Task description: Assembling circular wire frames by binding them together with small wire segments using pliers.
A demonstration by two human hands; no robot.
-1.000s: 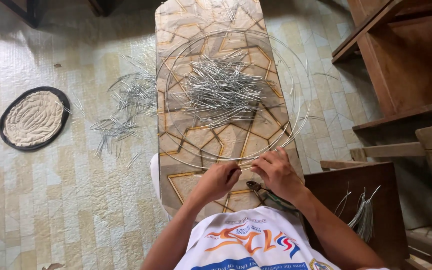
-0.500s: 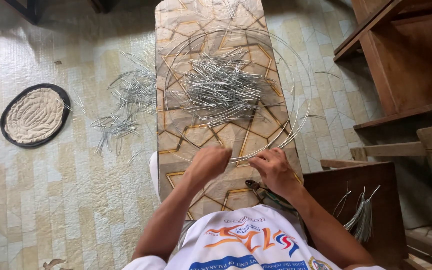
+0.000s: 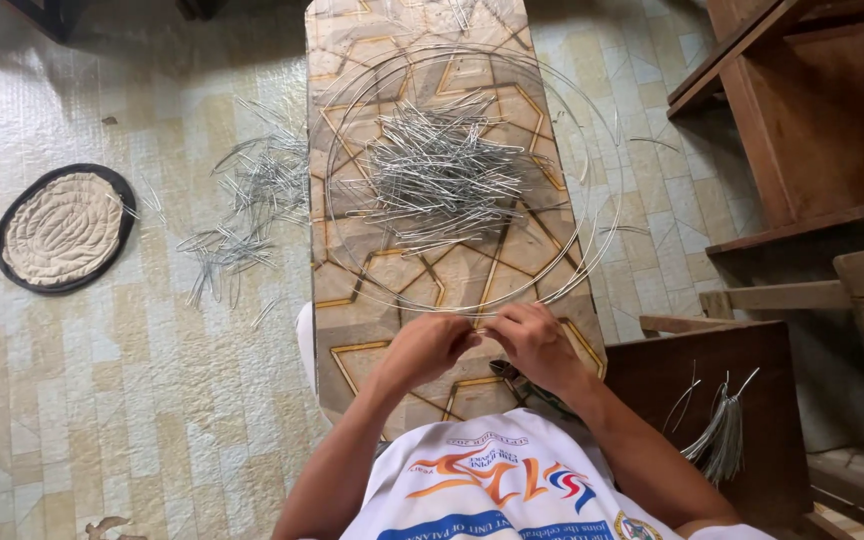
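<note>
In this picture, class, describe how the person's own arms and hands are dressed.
Both arms are bare from the short sleeves down. The left hand and right hand wear no gloves, and no rings or watch show. The white shirt carries a multicoloured printed design on the chest.

No packages, labels, signs or screens lie anywhere in our view.

We see no box, wrapper, tag, notice or display on the long patterned board, on the tiled floor to its left, or among the wooden furniture on the right; the only printing near us is the colourful emblem on the front of the white shirt (image 3: 512, 480) at the near edge, a swirl of orange, red and blue above blue lettering.
</note>
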